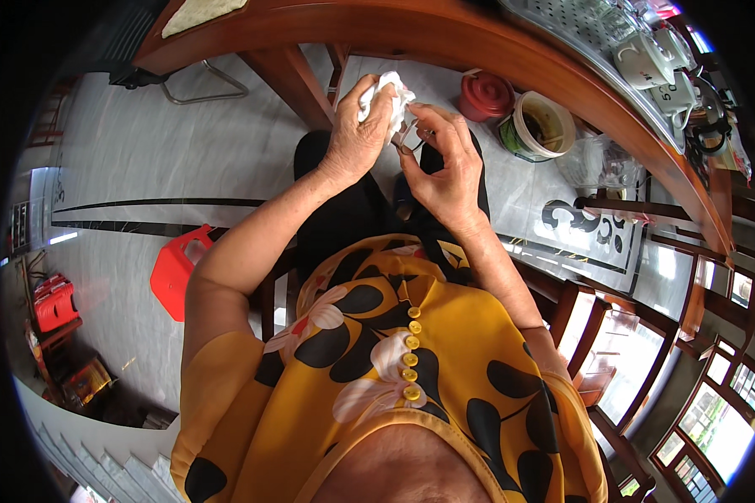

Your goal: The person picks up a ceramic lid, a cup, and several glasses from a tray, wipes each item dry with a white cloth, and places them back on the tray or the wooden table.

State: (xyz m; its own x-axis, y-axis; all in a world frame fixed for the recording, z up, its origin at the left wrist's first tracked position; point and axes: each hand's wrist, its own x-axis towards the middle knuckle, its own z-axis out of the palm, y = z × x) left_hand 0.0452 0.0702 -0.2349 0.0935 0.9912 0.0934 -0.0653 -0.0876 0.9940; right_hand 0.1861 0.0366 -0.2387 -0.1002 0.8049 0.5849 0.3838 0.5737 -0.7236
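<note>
My left hand [357,135] is closed around a crumpled white tissue or cloth [389,94], above my lap. Just to its right, my right hand [445,166] pinches a small clear object with a thin dark edge [410,134], seemingly a pair of eyeglasses, between thumb and fingers. The white tissue touches or nearly touches this object. Fingers cover much of it, so its full shape is hidden. Dark trousers [352,217] on my legs lie beneath both hands.
A wooden table edge [415,28] runs across the front, carrying a metal tray [566,28] with several white mugs [643,60]. Below stand a red lidded bucket [486,95] and an open tub [560,129] with dark contents. A red plastic stool [175,273] is at my left.
</note>
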